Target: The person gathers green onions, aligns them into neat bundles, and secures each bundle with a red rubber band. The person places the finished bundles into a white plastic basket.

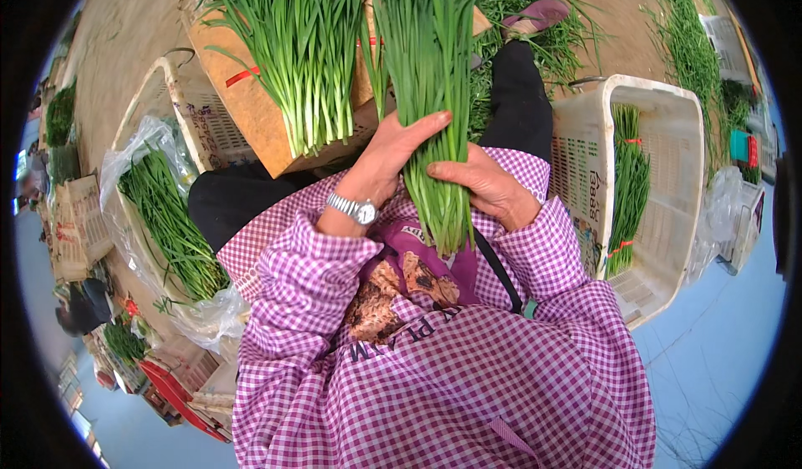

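My left hand, with a metal-band wristwatch on its wrist, and my right hand both grip a bunch of garlic chives in front of my lap. Both thumbs lie across the near side of the bunch, while most of the fingers are hidden behind it. The cut ends point toward my body and the green leaves stretch away. To the left of the bunch, a loose pile of garlic chives with pale stem ends rests on a wooden board. A red strip lies on this board.
At right stands a white plastic crate holding chives tied with red bands. A plastic-lined crate at left holds loose chives. Scattered greens lie around my shoe. Another person is far left.
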Action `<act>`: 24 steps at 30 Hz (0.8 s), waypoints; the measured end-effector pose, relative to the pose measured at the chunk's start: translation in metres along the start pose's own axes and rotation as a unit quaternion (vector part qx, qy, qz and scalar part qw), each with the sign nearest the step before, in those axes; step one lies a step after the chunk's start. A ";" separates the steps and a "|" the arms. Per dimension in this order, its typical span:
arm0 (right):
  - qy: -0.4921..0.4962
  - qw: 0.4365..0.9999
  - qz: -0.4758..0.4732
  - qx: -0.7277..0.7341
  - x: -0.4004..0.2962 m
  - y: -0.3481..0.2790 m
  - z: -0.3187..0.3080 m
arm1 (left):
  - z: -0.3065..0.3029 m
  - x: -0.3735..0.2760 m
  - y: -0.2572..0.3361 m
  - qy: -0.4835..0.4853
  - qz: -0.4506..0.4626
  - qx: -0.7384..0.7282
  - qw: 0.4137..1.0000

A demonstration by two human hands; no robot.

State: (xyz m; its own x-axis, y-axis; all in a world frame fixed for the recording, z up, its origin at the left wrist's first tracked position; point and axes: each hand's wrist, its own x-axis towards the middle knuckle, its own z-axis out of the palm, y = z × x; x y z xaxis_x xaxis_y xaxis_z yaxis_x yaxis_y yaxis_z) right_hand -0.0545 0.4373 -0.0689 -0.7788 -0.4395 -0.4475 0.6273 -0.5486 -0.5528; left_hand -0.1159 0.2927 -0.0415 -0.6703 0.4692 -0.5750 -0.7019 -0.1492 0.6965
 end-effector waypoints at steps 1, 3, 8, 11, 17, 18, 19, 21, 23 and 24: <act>0.000 1.000 0.002 -0.030 -0.001 -0.001 -0.003 | 0.003 0.004 0.000 0.000 -0.004 -0.021 1.000; 0.001 0.996 0.007 -0.092 -0.002 -0.005 -0.005 | 0.007 0.005 0.001 0.006 0.002 -0.021 1.000; 0.038 0.971 -0.075 -0.224 -0.006 -0.028 0.015 | 0.019 -0.003 0.021 -0.007 0.088 -0.032 0.996; 0.019 0.925 -0.144 -0.351 -0.007 -0.072 0.038 | 0.033 -0.011 0.057 0.006 0.206 0.074 0.976; -0.018 0.804 -0.371 -0.464 0.040 -0.126 0.049 | 0.031 -0.021 0.133 0.029 0.364 0.301 0.881; -0.028 0.791 -0.369 -0.488 0.058 -0.130 0.041 | 0.023 -0.013 0.135 0.017 0.375 0.331 0.866; -0.036 0.778 -0.366 -0.510 0.069 -0.133 0.036 | 0.017 -0.004 0.135 0.021 0.392 0.364 0.844; -0.013 0.759 -0.385 -0.525 0.085 -0.121 0.030 | -0.002 0.016 0.123 0.033 0.426 0.428 0.797; -0.016 0.769 -0.398 -0.500 0.093 -0.119 0.027 | -0.013 0.021 0.123 0.020 0.386 0.439 0.811; -0.032 0.790 -0.397 -0.467 0.094 -0.118 0.028 | -0.010 0.019 0.125 0.026 0.380 0.414 0.827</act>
State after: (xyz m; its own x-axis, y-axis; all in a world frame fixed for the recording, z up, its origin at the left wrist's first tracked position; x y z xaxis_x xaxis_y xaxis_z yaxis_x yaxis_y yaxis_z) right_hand -0.2023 0.4408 -0.0260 -0.9074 -0.2722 0.3201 -0.3530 0.0807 -0.9321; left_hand -0.2192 0.2743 0.0306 -0.8661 0.4730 0.1614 0.3184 0.2733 0.9077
